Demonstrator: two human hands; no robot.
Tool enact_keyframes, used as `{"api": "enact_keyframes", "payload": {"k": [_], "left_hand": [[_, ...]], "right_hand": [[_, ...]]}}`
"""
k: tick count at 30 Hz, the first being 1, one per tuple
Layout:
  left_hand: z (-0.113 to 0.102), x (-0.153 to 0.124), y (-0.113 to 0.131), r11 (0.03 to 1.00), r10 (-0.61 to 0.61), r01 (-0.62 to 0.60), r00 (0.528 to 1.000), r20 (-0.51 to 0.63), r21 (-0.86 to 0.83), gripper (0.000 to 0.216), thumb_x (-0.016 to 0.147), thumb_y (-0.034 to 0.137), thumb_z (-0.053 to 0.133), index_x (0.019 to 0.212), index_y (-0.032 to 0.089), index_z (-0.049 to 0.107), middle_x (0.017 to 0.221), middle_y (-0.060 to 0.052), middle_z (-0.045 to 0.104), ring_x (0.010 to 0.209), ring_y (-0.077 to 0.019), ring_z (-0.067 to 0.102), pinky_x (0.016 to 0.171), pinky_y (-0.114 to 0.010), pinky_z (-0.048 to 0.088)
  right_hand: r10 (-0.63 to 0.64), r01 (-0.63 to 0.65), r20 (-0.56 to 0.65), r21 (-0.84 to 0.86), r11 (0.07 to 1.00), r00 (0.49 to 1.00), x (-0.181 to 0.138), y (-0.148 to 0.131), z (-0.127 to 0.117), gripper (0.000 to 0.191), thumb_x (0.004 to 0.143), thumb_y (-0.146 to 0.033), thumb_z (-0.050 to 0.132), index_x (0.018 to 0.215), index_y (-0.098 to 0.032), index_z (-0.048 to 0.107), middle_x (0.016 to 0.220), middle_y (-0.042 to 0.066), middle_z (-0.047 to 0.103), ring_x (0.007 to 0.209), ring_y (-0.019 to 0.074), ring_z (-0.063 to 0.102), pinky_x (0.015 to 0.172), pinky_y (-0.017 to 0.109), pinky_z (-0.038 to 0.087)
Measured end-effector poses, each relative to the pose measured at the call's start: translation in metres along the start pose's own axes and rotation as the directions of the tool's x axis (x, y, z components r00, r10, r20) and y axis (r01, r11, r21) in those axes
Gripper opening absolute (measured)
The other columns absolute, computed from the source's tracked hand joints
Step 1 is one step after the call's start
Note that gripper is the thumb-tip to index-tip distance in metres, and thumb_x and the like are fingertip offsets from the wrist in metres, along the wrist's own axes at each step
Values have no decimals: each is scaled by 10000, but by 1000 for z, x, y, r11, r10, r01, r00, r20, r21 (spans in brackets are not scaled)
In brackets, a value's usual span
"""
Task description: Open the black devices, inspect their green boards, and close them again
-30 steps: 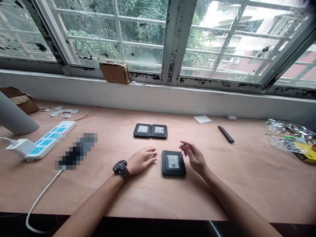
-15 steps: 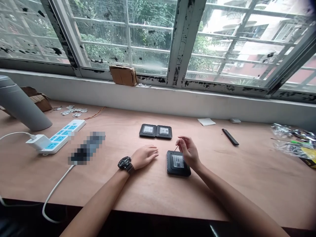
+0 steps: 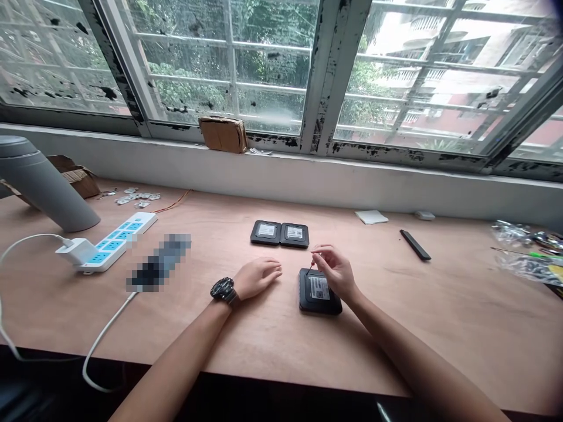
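Right hand pinches thin pin at corner of flat black box lying crosswise; relaxed left hand rests farther off.

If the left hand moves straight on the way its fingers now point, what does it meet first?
The left hand would probably meet the right hand first, passing just above the corner of the black device, though depth leaves this unsure.

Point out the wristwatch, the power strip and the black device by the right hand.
wristwatch (image 3: 221, 288), head view, dial.
power strip (image 3: 115, 246), head view, blue sockets.
black device (image 3: 319, 288), head view, white label.
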State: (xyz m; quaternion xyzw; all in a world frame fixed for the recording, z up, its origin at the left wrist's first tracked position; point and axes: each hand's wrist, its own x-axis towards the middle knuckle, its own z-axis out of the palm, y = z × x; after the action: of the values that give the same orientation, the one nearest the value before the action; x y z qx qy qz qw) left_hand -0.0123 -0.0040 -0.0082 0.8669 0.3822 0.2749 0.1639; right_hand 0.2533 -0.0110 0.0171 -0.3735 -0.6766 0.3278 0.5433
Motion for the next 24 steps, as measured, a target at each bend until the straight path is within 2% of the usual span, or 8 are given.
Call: {"api": "enact_keyframes", "payload": {"k": [4,7,8,10,13,15,18,24], "left_hand": [[-1,-1,1,999,-20,20,1000,2,36,305,1037,381,495,1161,236,733,1263,-49,701,1153,-219,661,1020,-368,529],[3,-2,11,994,21,-16,999,-44,111,300,1029,360,507,1206,228,710,1314,-82,666,1192,-241,641,1046,-408,525],[6,-1,18,990,57,-49,997,-53,134,306,1028,344,509,1247,228,687,1344,-92,648,1232,-250,619,1076,-428,507],[15,1,36,977,146,-141,989,-24,163,343,1028,308,508,1344,234,620,1422,-100,596,1329,-261,550,1131,-460,459],[35,6,67,950,250,-262,964,91,168,438,1021,340,534,1453,267,516,1542,-89,482,1435,-287,438,1172,-500,400],[48,8,86,944,263,-285,954,146,163,525,1005,431,560,1498,280,458,1576,-91,434,1457,-313,403,1203,-550,329],[61,6,104,956,209,-233,967,146,176,582,994,517,550,1512,281,430,1568,-96,448,1432,-310,440,1218,-561,281],[53,-19,103,936,60,-69,998,36,344,626,962,587,552,1464,216,505,1476,-146,545,1307,-367,541,1179,-590,300]], "right_hand": [[-37,47,-211,43,998,977,10,-5,-30,233,906,-445,699,932,-227,623,994,59,675,594,128,607,544,301,527],[-99,54,-319,-147,988,943,9,2,-66,258,918,-478,676,975,-233,618,836,40,705,562,152,594,538,315,522],[-138,56,-300,-267,962,944,7,6,-78,266,907,-490,686,974,-236,641,827,44,711,580,165,601,548,319,518],[-176,80,-154,-491,867,972,3,18,-97,272,916,-517,663,954,-249,688,844,51,727,610,178,611,585,325,509],[-82,118,86,-672,731,993,-2,36,-109,292,960,-523,590,944,-266,728,880,49,748,688,194,663,620,312,490],[6,124,178,-707,696,984,-3,45,-108,289,966,-512,582,944,-274,743,897,41,754,741,204,689,654,307,495],[82,116,246,-692,712,966,-4,50,-101,280,964,-497,588,935,-279,761,945,39,750,781,205,699,711,313,515],[129,113,331,-620,776,935,-10,43,-95,244,959,-475,606,964,-303,779,1021,41,723,834,208,699,772,330,535]]}}
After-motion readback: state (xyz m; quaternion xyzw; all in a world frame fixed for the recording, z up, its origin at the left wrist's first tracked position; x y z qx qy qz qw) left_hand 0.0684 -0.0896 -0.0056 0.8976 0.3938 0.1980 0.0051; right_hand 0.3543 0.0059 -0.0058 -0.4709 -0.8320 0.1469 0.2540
